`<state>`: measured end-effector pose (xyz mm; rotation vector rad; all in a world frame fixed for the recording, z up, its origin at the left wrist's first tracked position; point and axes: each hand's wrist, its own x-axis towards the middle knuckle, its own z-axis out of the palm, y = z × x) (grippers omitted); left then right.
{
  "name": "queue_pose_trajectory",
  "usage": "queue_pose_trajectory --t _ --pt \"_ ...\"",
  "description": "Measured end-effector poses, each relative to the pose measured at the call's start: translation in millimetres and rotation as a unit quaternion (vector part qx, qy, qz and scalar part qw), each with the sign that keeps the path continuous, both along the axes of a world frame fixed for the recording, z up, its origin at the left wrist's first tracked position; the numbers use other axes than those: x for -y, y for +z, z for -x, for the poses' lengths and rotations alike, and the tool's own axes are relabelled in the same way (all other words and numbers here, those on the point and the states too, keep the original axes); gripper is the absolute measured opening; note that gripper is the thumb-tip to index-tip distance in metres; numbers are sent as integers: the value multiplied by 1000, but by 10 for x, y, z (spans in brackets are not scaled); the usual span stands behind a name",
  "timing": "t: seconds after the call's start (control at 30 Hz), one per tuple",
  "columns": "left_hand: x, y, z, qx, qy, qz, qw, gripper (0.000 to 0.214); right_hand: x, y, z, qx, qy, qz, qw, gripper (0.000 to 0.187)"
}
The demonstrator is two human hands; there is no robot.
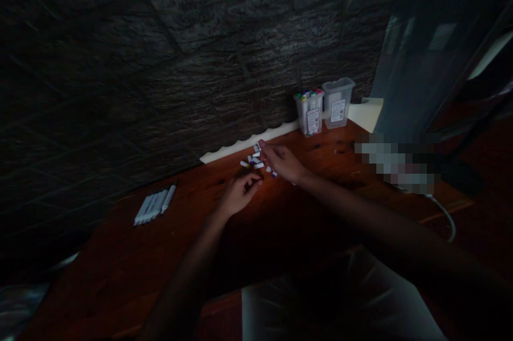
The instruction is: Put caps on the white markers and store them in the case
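Several small white marker caps point(244, 164), some with coloured ends, lie in a loose pile on the wooden table point(192, 255). My right hand point(281, 161) is over the pile's right side, its fingers pinched on what looks like a marker cap point(256, 154); the fingers partly hide it. Just in front of the pile, my left hand point(239, 194) has its fingers curved, with a gap between thumb and forefinger and nothing visible in it. Off to the left, several white markers point(154, 205) lie side by side in a row.
Against the dark stone wall point(200, 52) stand a clear container point(309, 116) full of colour-tipped markers and another clear container point(337, 108). A pale wavy-edged strip point(256, 140) runs along the table's back. At right are a blurred-out object and a white cable point(451, 223).
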<state>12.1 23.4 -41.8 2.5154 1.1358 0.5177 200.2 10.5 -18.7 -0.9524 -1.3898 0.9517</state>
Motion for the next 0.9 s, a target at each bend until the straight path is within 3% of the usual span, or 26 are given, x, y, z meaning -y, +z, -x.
queue_pose_trajectory --t 0.9 --pt "17 32 -19 -5 2 -5 1000 25 6 13 -11 45 3 -19 999 58"
